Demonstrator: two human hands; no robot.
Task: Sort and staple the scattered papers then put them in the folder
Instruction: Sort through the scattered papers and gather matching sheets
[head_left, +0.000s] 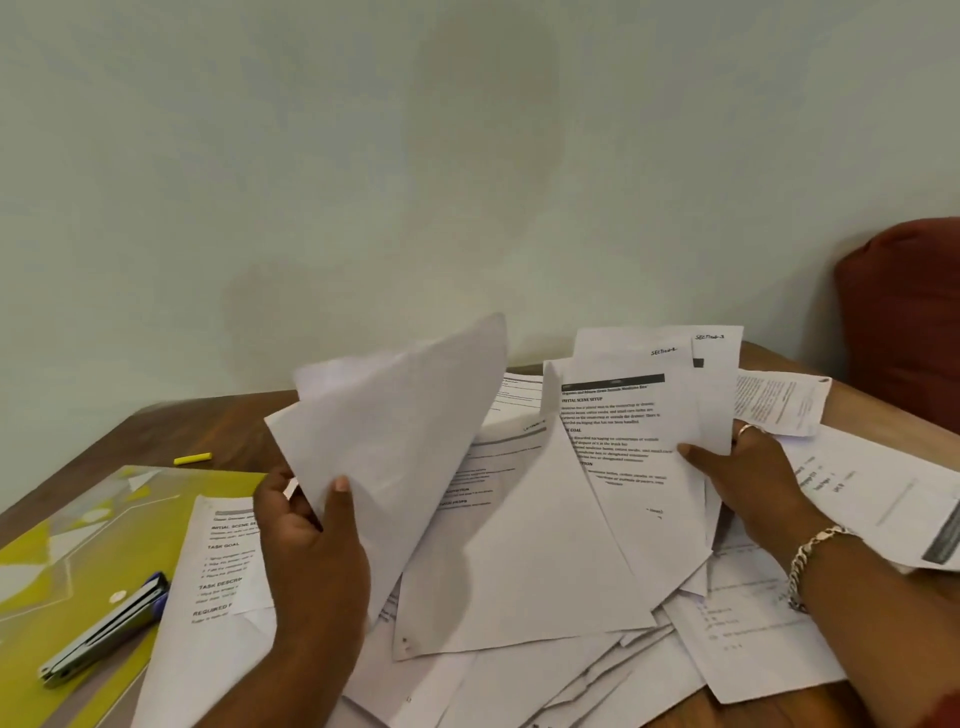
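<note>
Above the scattered papers (519, 649), left hand (306, 540) fingers pinching a blank sheet (395, 431), right hand (748, 478) fingers gripping printed pages (623, 441).

Both forearms are bare, with no sleeves in view. The right hand (748, 473) wears a thin ring (746, 429) on one finger, and a chunky chain bracelet (810, 558) circles its wrist. The left hand (306, 540) wears nothing.

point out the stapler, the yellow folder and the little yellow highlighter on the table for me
stapler (104, 631), head view, on the middle of its silver body.
yellow folder (78, 561), head view, on a bare part of its cover.
yellow highlighter (192, 459), head view, on the middle of its barrel.
</note>
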